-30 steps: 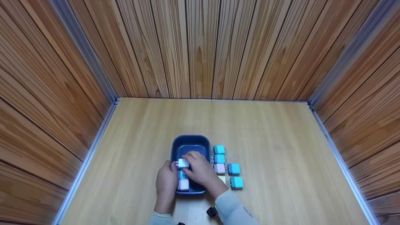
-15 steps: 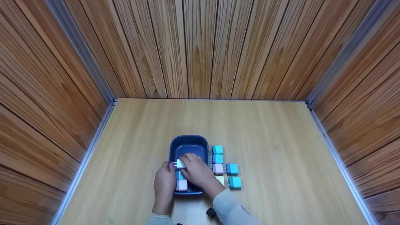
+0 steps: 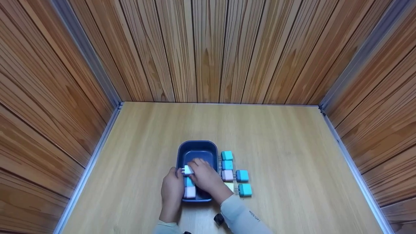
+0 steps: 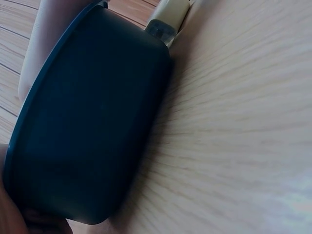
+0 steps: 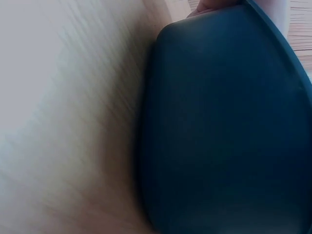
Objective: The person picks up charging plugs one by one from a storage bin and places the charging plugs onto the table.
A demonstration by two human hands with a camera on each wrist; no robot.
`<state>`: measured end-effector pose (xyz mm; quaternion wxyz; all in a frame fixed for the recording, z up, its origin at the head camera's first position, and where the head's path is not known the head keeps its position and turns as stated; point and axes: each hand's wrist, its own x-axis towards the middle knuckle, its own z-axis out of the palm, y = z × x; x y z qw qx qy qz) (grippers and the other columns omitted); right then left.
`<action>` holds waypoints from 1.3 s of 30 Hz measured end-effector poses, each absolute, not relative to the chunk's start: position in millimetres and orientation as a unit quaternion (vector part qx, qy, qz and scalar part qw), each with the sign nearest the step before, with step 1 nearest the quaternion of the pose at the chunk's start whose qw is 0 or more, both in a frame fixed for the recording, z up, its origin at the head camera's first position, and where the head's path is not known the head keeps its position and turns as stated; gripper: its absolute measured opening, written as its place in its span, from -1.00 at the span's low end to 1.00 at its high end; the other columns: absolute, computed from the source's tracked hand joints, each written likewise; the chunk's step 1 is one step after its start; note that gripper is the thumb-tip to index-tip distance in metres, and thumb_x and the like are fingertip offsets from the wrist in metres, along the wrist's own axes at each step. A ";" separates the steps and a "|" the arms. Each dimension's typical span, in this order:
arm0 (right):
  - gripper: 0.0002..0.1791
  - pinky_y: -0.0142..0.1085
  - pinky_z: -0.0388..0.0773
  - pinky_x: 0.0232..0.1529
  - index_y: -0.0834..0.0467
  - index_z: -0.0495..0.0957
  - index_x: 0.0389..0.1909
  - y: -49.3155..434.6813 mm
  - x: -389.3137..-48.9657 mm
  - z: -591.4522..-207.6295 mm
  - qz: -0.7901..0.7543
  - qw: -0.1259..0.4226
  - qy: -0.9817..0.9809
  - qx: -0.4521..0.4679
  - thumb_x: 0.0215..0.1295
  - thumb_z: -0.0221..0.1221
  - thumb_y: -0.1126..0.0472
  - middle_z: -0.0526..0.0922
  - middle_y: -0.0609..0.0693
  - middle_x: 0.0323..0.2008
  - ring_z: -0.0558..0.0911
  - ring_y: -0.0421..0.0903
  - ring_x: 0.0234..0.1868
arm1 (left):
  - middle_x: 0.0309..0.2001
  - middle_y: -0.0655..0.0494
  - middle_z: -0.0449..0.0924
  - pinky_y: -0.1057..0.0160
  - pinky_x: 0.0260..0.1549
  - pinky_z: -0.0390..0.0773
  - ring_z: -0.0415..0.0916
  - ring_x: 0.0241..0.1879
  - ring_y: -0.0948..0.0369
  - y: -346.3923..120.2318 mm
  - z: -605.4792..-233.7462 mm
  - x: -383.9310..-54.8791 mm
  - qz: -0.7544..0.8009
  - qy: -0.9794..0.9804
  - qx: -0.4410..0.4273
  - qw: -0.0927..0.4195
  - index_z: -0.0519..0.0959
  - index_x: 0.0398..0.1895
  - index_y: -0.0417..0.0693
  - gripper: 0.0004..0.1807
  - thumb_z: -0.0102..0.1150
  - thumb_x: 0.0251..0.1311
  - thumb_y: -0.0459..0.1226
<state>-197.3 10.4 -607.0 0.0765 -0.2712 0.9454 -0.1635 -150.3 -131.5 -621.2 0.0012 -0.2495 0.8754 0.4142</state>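
A dark blue plastic tub [image 3: 197,147] stands on the table, its outer wall filling much of both wrist views. My left hand [image 3: 172,188] grips its left rim, fingers against the outside wall and thumb at the top edge. Over the tub, my right hand [image 3: 207,178] pinches a white plug adapter [image 3: 188,170] between thumb and fingers. The adapter's metal prongs point left, close to the left thumb. Below it in the tub lie a blue adapter [image 3: 189,182] and a pale pink adapter [image 3: 189,192] along the left side.
Right of the tub lie several plug adapters: teal [image 3: 227,155], blue [image 3: 227,165], pale pink [image 3: 227,175], another blue one [image 3: 242,175] and another teal one [image 3: 245,190]. A yellow adapter [image 3: 230,186] is partly hidden by the right forearm. Wood-panelled walls [image 3: 208,52] enclose the table.
The right hand and the white adapter have shifted slightly left, toward the tub's left rim. The left hand keeps its hold, and the other adapters lie as before.
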 end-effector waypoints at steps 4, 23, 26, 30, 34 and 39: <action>-0.51 -0.10 0.41 0.37 -0.02 0.45 0.39 13.0 -198.2 -607.7 -0.180 0.076 0.945 -0.264 0.53 0.13 -0.06 0.50 -0.05 0.29 0.47 -0.07 0.34 | -0.45 0.04 0.50 0.17 -0.51 0.33 0.44 -0.46 0.09 -130.3 -621.6 -150.8 0.410 0.877 -0.250 -0.002 0.56 -0.15 -0.05 -0.68 -0.09 0.57 -0.04; -0.54 -0.12 0.43 0.34 0.02 0.51 0.33 25.1 -197.4 -602.1 -0.227 0.040 0.939 -0.254 0.47 0.21 0.04 0.55 -0.07 0.22 0.49 -0.08 0.29 | -0.30 -0.06 0.68 0.00 -0.39 0.51 0.60 -0.34 0.03 -128.0 -620.1 -149.2 0.385 0.892 -0.238 -0.020 0.59 -0.05 -0.15 -0.73 0.00 0.51 -0.15; -0.53 -0.11 0.44 0.34 -0.01 0.50 0.36 30.2 -198.4 -599.9 -0.244 0.052 0.938 -0.242 0.48 0.21 0.04 0.53 -0.09 0.25 0.47 -0.09 0.31 | -0.24 -0.05 0.68 0.00 -0.32 0.55 0.58 -0.31 0.07 -128.6 -620.0 -148.7 0.392 0.888 -0.240 -0.011 0.58 0.03 -0.17 -0.70 -0.02 0.53 -0.15; -0.50 -0.09 0.44 0.34 -0.03 0.48 0.38 38.1 -200.3 -596.9 -0.261 0.062 0.936 -0.229 0.48 0.21 0.01 0.51 -0.10 0.29 0.46 -0.08 0.34 | -0.12 -0.08 0.70 -0.04 -0.23 0.61 0.62 -0.23 0.07 -129.2 -619.8 -147.8 0.398 0.884 -0.247 0.001 0.56 0.14 -0.18 -0.65 -0.04 0.55 -0.15; -0.50 -0.08 0.43 0.35 -0.04 0.47 0.39 46.1 -201.8 -594.4 -0.270 0.065 0.933 -0.228 0.48 0.21 0.00 0.49 -0.10 0.30 0.45 -0.09 0.35 | -0.02 -0.12 0.70 -0.09 -0.14 0.62 0.65 -0.13 0.03 -129.4 -619.2 -148.0 0.398 0.882 -0.251 0.008 0.54 0.21 -0.19 -0.62 -0.05 0.56 -0.15; -0.51 -0.08 0.41 0.36 -0.06 0.47 0.39 54.8 -200.9 -590.3 -0.279 0.067 0.929 -0.233 0.49 0.20 0.03 0.49 -0.14 0.30 0.44 -0.11 0.37 | -0.05 -0.10 0.70 -0.06 -0.19 0.61 0.65 -0.15 0.04 -129.0 -618.7 -148.8 0.398 0.883 -0.248 0.001 0.55 0.17 -0.18 -0.65 -0.04 0.55 -0.16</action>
